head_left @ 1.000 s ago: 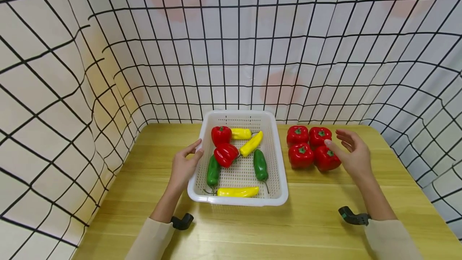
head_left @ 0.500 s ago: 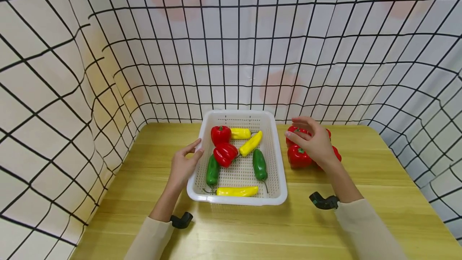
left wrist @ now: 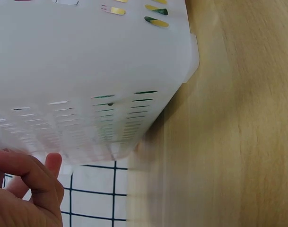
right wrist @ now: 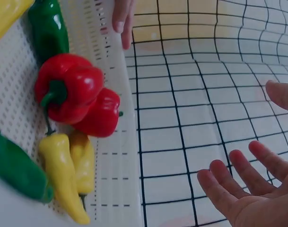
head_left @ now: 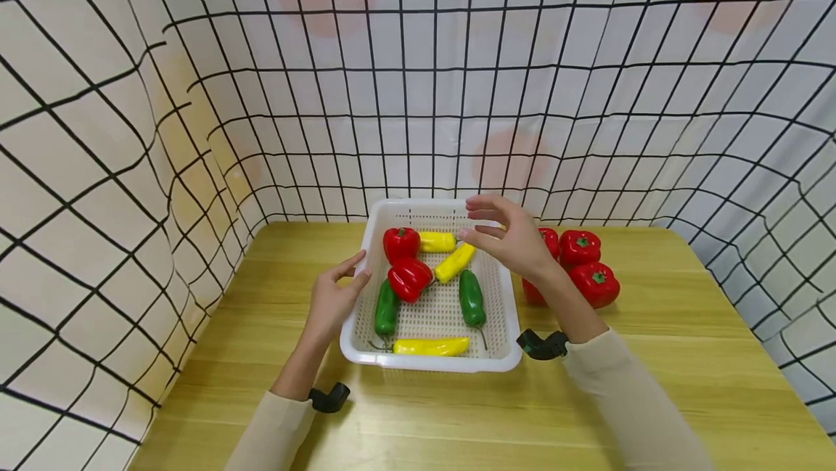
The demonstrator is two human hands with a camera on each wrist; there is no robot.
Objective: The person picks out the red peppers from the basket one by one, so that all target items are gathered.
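Observation:
A white plastic basket with perforated walls holds two red bell peppers, three long yellow peppers and two green peppers. My left hand holds the basket's left rim, thumb on top; in the left wrist view, bent fingers lie by its outer wall. Above the basket's back right part, my right hand has its fingers apart and nothing in them. The right wrist view shows that hand with spread fingertips, beyond the basket's rim.
Several more red bell peppers stand grouped on the wooden table right of the basket, partly behind my right forearm. A white cloth with a black grid rises behind the table and along both sides.
My right hand has swept left from the grouped bell peppers to over the basket, carrying nothing. My left hand and the basket have stayed in place.

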